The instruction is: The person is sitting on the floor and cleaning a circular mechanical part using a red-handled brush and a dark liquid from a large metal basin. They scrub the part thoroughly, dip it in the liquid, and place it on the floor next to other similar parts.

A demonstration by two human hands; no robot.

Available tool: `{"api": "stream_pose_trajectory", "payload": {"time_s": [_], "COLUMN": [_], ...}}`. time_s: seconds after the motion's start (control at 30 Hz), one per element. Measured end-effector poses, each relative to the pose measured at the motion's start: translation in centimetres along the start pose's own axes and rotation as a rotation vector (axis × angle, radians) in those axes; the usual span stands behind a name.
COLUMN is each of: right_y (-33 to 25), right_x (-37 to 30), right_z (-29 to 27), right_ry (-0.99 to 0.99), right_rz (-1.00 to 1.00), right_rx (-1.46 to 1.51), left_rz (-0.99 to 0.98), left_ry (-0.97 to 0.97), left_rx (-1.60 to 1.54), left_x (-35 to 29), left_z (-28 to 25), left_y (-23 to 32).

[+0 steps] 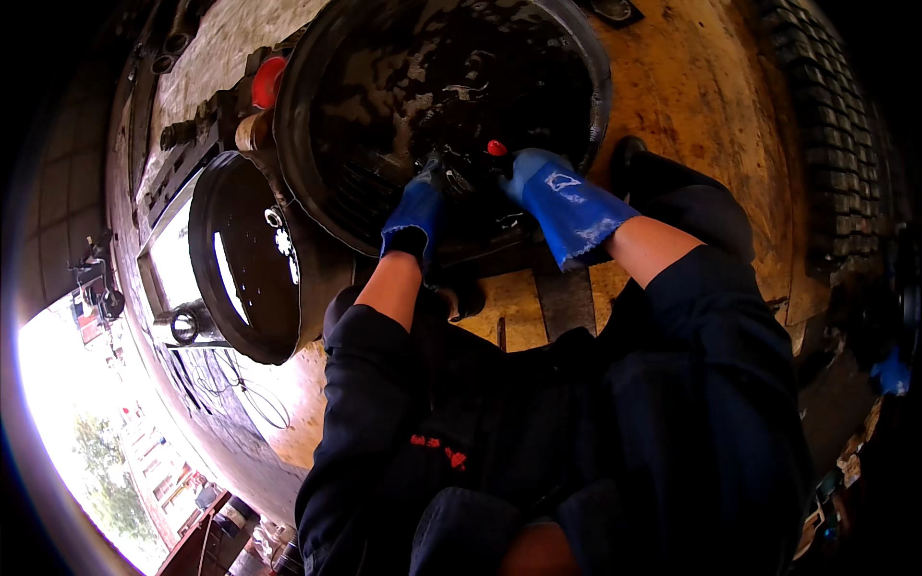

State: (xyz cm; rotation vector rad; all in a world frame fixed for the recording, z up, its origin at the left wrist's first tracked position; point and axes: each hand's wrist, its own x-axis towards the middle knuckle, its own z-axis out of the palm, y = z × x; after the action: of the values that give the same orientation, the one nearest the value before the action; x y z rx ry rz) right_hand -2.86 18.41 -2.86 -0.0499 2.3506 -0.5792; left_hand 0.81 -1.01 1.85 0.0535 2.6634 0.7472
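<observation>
So there's one stained brown floor [691, 86] under all this, and sitting on it is one big round dark tub [597, 77] with dark, shiny liquid [461, 58] inside. One chunky-treaded tyre [831, 125] stands over on the right. Next size down, one smaller round tub [259, 331] just left of the big one, tilted in the view, bright reflections inside.

Two hands, two blue gloves [573, 213], both reaching over the near side of the big tub. Left hand [431, 180]: fingers lost in the dark, so I can't tell if the grip is open or closed on anything. Right hand [533, 175]: fingers bent down, but same deal, can't tell what that grip is doing.

Smaller stuff: one tangle of thin dark cable [252, 384] below the smaller tub, one red round thing [269, 83] beside the big tub's left rim, and tiniest, one little red piece [497, 148] inside the big tub, just left of the right fingertips. Can't tell if they're touching.
</observation>
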Motion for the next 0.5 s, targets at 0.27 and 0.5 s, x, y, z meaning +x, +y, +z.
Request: {"api": "stream_pose_trajectory", "payload": {"time_s": [0.27,0.5], "right_y": [-2.1,-0.4], "right_x": [-1.1,0.7], "right_z": [-4.5,-4.2], "right_ry": [-0.041,0.21], "right_rz": [0.033,-0.065], "right_rx": [0.581,0.566], "left_rz": [-0.131,0.08], "left_ry": [-0.008,0.171], "left_rx": [-0.336,-0.084], "left_x": [2.4,0.3], "left_z": [2.3,-2.3], "left_y": [-2.6,-0.3]}}
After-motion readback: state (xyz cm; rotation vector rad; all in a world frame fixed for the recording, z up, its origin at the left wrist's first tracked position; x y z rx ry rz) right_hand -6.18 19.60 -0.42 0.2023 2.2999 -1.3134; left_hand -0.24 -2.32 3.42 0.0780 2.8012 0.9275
